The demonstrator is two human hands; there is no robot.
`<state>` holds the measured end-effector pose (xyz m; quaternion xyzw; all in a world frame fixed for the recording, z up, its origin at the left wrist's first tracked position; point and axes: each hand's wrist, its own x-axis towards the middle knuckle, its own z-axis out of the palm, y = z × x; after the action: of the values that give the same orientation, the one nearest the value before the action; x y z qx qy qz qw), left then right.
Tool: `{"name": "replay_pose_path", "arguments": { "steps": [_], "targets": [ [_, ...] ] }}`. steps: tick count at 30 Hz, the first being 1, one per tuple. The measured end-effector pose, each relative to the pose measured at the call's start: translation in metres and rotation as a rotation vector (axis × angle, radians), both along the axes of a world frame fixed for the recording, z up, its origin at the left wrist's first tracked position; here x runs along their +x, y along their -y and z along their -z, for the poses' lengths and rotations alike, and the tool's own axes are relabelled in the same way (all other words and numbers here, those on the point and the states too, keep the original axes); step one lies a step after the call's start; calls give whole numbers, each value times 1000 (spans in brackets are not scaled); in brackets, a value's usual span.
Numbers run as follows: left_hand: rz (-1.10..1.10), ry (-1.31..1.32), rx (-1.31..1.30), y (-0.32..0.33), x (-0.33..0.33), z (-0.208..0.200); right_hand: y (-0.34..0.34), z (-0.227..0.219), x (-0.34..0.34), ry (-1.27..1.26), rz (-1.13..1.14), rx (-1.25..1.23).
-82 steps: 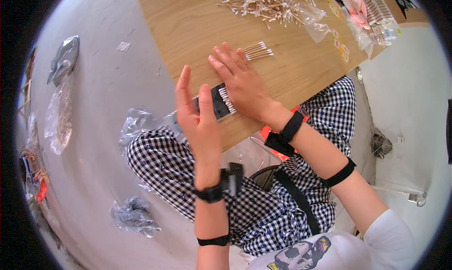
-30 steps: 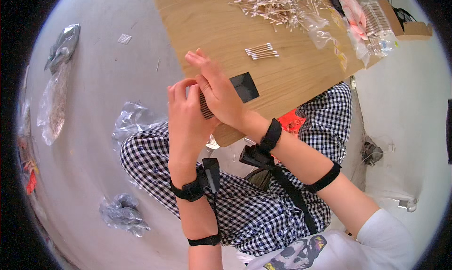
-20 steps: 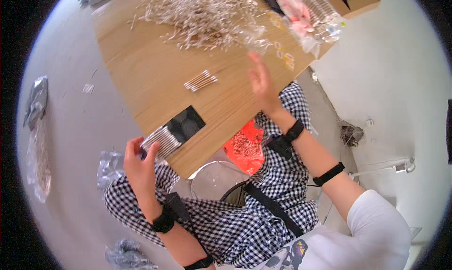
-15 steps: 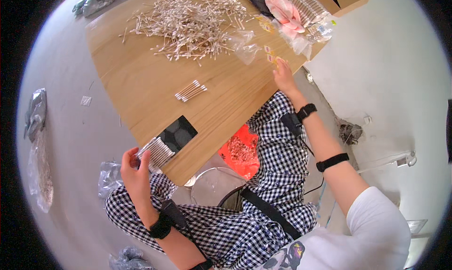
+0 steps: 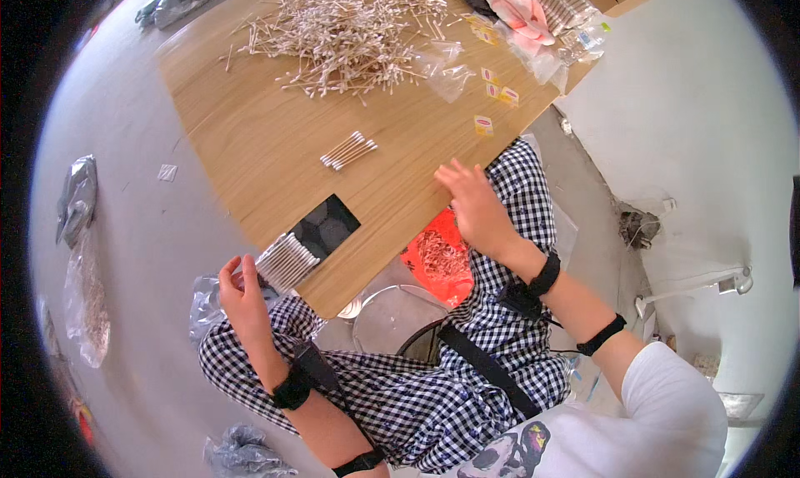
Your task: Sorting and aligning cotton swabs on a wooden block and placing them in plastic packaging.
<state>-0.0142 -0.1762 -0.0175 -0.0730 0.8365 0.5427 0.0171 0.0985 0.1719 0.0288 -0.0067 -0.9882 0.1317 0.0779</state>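
My left hand (image 5: pixel 243 299) is beside the table's near left corner, next to a neat row of cotton swabs (image 5: pixel 287 261). Its thumb and fingers are apart at the row's outer end. These swabs lie side by side, partly over a dark patterned mat (image 5: pixel 327 228). Over the table's near edge hovers my right hand (image 5: pixel 479 211), fingers spread and nothing visible in them. A single small yellow-and-white card (image 5: pixel 483 125) lies a little beyond it, with several similar cards (image 5: pixel 502 94) farther off. A small group of swabs (image 5: pixel 348 150) rests mid-table.
A big heap of loose swabs (image 5: pixel 346 40) covers the table's far part, with a clear plastic bag (image 5: pixel 446 70) beside it. Packed swabs (image 5: pixel 562 3) and a pink-and-white cloth (image 5: pixel 518 10) occupy the far right corner. Below the edge is a red bag (image 5: pixel 439 261) with swabs inside.
My right hand has drawn back from the cards toward the near edge, and one card now shows apart from the others. My left thumb has come away from the row of swabs.
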Motion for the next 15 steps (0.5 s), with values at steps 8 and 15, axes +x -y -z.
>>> {"name": "replay_pose_path", "arguments": {
  "steps": [8,15],
  "targets": [
    [5,45,-11,5,1,-8,-73,19,-44,-10,422,106],
    [-17,38,-63,4,4,-14,75,9,-15,33,24,99]
  ]
}}
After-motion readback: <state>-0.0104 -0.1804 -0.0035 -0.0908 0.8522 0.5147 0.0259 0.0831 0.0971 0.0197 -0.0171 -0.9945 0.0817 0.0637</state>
